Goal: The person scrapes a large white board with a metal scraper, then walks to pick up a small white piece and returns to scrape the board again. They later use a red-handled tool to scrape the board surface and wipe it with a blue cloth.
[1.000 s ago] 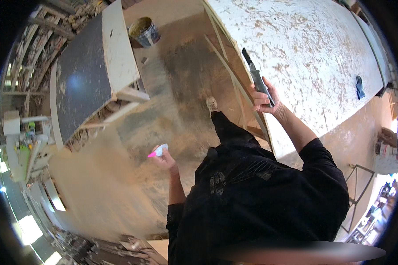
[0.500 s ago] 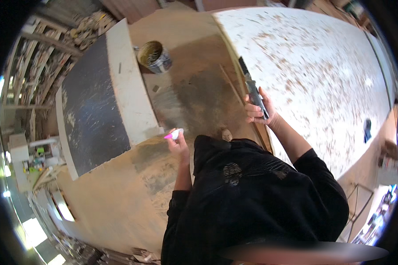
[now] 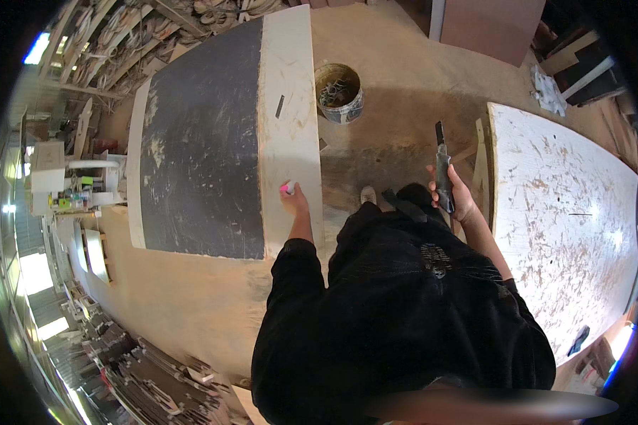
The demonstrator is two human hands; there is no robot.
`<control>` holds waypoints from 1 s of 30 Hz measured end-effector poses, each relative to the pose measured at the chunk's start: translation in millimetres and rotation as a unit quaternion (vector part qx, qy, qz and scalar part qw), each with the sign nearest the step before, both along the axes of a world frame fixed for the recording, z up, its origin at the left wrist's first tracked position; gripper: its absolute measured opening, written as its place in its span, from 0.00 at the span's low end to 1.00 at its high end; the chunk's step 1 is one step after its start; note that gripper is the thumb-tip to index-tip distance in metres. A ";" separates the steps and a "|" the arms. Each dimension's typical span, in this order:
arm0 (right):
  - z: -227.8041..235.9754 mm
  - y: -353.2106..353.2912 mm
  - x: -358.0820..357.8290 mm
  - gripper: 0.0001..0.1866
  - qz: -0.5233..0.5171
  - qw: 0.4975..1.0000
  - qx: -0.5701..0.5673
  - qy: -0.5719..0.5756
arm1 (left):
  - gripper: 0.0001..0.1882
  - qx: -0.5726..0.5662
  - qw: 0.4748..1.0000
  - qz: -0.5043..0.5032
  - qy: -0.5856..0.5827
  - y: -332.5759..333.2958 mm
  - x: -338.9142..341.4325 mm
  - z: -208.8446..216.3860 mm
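My left hand (image 3: pixel 296 204) is closed around a small white object with a bright pink end (image 3: pixel 286 188), perhaps a small bottle or marker; its lower part is hidden in my palm. That hand is over the pale border (image 3: pixel 288 145) of a big dark grey panel (image 3: pixel 202 142) on my left; whether it touches the border I cannot tell. In my right hand (image 3: pixel 461 196) is a long, slim black tool with a narrow dark blade (image 3: pixel 442 170), its tip pointing away from me. It is held above the gap beside the scuffed white board (image 3: pixel 556 234).
A bucket (image 3: pixel 345 113) with odds and ends in it stands past the panel's right edge. A thin dark strip (image 3: pixel 280 106) lies on the pale border. On the white board's near part lies a small dark item (image 3: pixel 578 341). Stacked timber (image 3: pixel 149 375) lines the lower left.
The view has shifted, with the dark panel now nearer the middle. My left hand has gone from beside the panel's corner to over its pale border. My right hand is now farther from the white board.
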State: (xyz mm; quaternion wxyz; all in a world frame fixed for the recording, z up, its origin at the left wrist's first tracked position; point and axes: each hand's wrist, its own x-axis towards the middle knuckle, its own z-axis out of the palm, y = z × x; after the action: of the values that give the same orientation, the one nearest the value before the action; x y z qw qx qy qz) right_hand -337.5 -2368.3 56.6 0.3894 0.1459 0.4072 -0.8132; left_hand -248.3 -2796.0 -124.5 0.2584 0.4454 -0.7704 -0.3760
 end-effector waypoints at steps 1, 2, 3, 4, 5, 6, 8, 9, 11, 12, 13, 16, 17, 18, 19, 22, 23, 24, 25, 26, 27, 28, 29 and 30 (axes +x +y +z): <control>1.5 -5.5 -14.7 0.33 0.003 1.000 0.015 -0.002 | 0.14 0.007 1.000 0.015 -0.005 -13.1 -11.3 -7.8; 3.2 -10.6 -28.9 0.33 0.007 1.000 0.029 -0.004 | 0.14 0.013 0.999 0.033 -0.010 -25.8 -20.3 -15.2; 4.0 -12.1 -43.8 0.32 0.007 0.999 0.030 -0.025 | 0.14 0.007 0.999 0.040 -0.028 -35.7 -31.5 -24.5; 5.4 -14.2 -60.5 0.31 0.017 0.999 0.044 -0.021 | 0.15 0.001 0.998 0.051 -0.045 -42.6 -37.5 -33.3; 7.5 -16.7 -79.9 0.31 0.031 0.998 0.059 -0.016 | 0.16 -0.005 0.996 0.065 -0.063 -49.2 -42.9 -42.2; 6.3 -16.9 -98.4 0.31 0.047 0.996 0.075 -0.014 | 0.16 0.010 0.995 0.077 -0.062 -51.4 -48.1 -46.8; -3.0 -16.5 -135.1 0.31 0.068 0.995 0.073 -0.021 | 0.17 0.042 0.992 0.107 -0.059 -49.5 -55.0 -57.6; -5.3 -17.2 -156.3 0.31 0.079 0.994 0.072 -0.012 | 0.17 0.036 0.989 0.120 -0.074 -42.8 -58.7 -61.6; 1.0 -27.3 -192.5 0.31 0.100 0.991 0.088 0.006 | 0.18 0.015 0.984 0.142 -0.103 -30.3 -51.9 -66.9; 2.2 -31.6 -208.6 0.31 0.110 0.989 0.095 0.008 | 0.18 0.018 0.982 0.152 -0.110 -25.4 -54.7 -63.4; 1.7 -35.1 -223.6 0.31 0.122 0.987 0.102 0.012 | 0.19 0.022 0.979 0.164 -0.117 -19.3 -55.5 -61.4; 11.1 -53.6 -257.1 0.32 0.160 0.976 0.147 0.018 | 0.22 0.021 0.972 0.223 -0.076 -11.9 -47.3 -74.2; 3.5 -54.7 -263.3 0.33 0.174 0.975 0.139 0.014 | 0.24 0.052 0.968 0.243 -0.044 -9.9 -42.5 -76.5; -2.4 -57.1 -272.8 0.33 0.187 0.974 0.130 0.015 | 0.26 0.081 0.962 0.261 -0.005 -7.2 -44.2 -77.5; -5.1 -59.0 -277.7 0.33 0.185 0.974 0.132 0.003 | 0.30 0.115 0.947 0.288 -0.082 1.1 -59.9 -52.5; -7.1 -69.7 -287.4 0.33 0.186 0.975 0.118 -0.011 | 0.24 0.152 0.899 0.409 0.042 42.1 -57.2 -82.1; -15.5 -68.9 -288.6 0.32 0.171 0.978 0.116 0.000 | 0.24 0.198 0.909 0.363 0.045 56.2 -76.7 -73.2; -13.9 -72.0 -288.4 0.32 0.154 0.981 0.114 -0.011 | 0.23 0.245 0.916 0.313 0.047 62.6 -101.9 -56.1; -9.3 -77.2 -286.9 0.32 0.143 0.983 0.114 -0.024 | 0.24 0.230 0.945 0.226 0.056 55.6 -121.8 -50.7; -7.6 -78.9 -283.6 0.32 0.129 0.984 0.114 -0.039 | 0.25 0.215 0.965 0.135 0.061 47.5 -144.7 -46.7; -10.9 -76.0 -280.0 0.32 0.128 0.984 0.118 -0.043 | 0.25 0.186 0.976 0.114 0.005 30.8 -174.4 -29.0; -14.0 -73.5 -277.2 0.32 0.129 0.983 0.124 -0.047 | 0.26 0.156 0.982 0.092 -0.050 6.6 -201.3 -17.3; -14.8 -76.7 -279.2 0.32 0.142 0.981 0.126 -0.047 | 0.26 0.124 0.988 0.085 -0.038 -22.6 -211.7 -37.1; -14.7 -81.8 -282.0 0.32 0.146 0.981 0.123 -0.043 | 0.27 0.091 0.992 0.081 -0.023 -51.5 -217.7 -58.1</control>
State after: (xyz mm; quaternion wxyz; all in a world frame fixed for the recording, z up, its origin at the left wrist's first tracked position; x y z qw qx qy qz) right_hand -619.6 -2450.1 42.0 0.5001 0.1661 0.5037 -0.6846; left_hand -465.9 -2847.6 -182.6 0.2286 0.5361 -0.7001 -0.4126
